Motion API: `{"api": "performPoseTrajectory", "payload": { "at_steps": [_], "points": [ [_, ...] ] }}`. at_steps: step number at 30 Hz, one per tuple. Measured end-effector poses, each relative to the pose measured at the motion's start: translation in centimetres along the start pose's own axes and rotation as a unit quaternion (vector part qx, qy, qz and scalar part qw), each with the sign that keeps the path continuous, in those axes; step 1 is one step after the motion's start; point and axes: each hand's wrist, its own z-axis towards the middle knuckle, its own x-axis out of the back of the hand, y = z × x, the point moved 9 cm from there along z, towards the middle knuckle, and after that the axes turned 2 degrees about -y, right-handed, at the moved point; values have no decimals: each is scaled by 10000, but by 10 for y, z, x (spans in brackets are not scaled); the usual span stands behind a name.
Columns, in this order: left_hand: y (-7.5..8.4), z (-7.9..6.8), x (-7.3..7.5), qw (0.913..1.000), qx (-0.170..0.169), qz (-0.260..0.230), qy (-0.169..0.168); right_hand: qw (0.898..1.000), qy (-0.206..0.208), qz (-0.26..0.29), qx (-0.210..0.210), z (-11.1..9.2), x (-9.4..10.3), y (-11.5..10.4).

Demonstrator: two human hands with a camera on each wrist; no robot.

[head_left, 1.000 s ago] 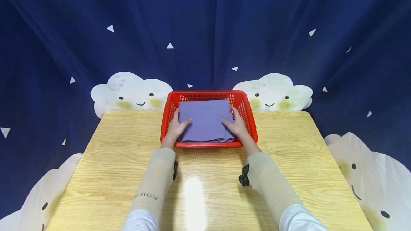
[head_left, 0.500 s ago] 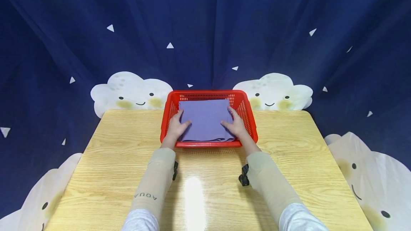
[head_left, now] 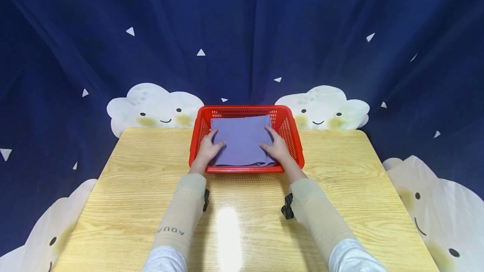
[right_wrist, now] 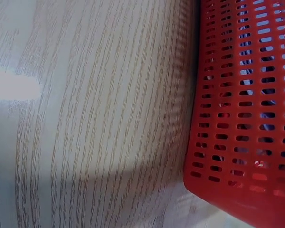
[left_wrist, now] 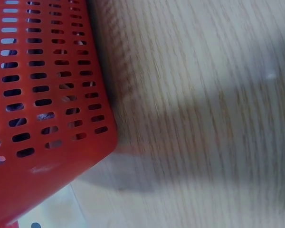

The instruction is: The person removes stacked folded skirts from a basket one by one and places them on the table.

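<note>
A folded purple cloth (head_left: 242,139) lies flat inside a red plastic basket (head_left: 245,170), its layered edges showing at the near and right sides. On the cloth's left side rests my left hand (head_left: 207,149), fingers extended forward and thumb spread over the top. My right hand (head_left: 277,149) lies at the right side in a mirrored way, its fingers and thumb on the cloth. Both wrist views show the slotted wall of the basket from outside, with bits of the contents visible through the slots; neither hand appears there.
The basket stands at the far edge of a light wooden table (head_left: 151,205). Behind the table hangs a dark blue curtain (head_left: 227,32) printed with white triangles and smiling clouds. The basket's near wall is low in front of both wrists.
The fingers of both hands have shifted slightly inward from the cloth's side edges onto its top. Cloth and basket stay in place.
</note>
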Motion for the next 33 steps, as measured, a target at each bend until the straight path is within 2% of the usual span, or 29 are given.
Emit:
{"api": "performPoseTrajectory", "payload": {
  "at_steps": [4,11,17,24,33],
  "points": [
    [-2,0,0,9988,145,-454,-146,9985,-289,337,-305,2,-7,8],
    [-6,-2,-6,9890,343,-1323,-559,9935,-591,779,-590,3,-10,14],
    [-8,-2,-6,9802,518,-1814,-594,9884,-564,1266,-626,3,-9,12],
    [-11,-4,-5,9685,828,-2255,-659,9868,-480,1432,-587,2,-6,8],
    [-8,-3,-1,9593,761,-2650,-617,9807,-373,1819,-613,2,-1,12]
  ]
}}
